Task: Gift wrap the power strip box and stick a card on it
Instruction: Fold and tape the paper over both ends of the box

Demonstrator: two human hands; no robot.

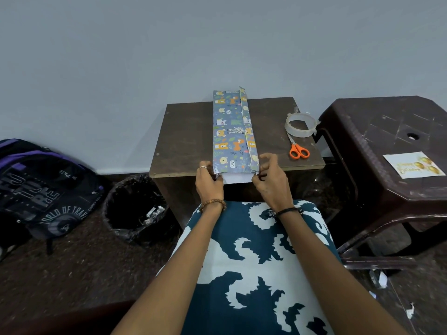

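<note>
Head view, one item in work: power strip box (231,131), long and narrow, covered along its length in blue animal-print wrapping paper (225,112), lying on a small dark wooden table (186,136). Long axis: runs straight away from the person, far end overhanging the table's back edge toward the wall, near end at the front edge. Seam: a lengthwise overlap runs along the right side of the top face. Near end: unfinished; a white flap (235,178), apparently the paper's underside, sticks out past the table edge toward the person. Left hand (209,181): at the near-left corner, fingers curled, pinching the paper there. Right hand (271,176): at the near-right corner, fingers curled, pinching the paper likewise. Both hands sit level with each other, one on either side of the near end, equally close to it; the far end lies well beyond either. Judgement: the near-end fold is the step in hand, and it turns on creasing the side flaps inward across the box's short axis. Tape roll (300,125) and orange-handled scissors (298,148): on the table right of the box, nearer the right hand. Card (413,168): on the brown plastic stool (362,146) further right, not yet applied.
</note>
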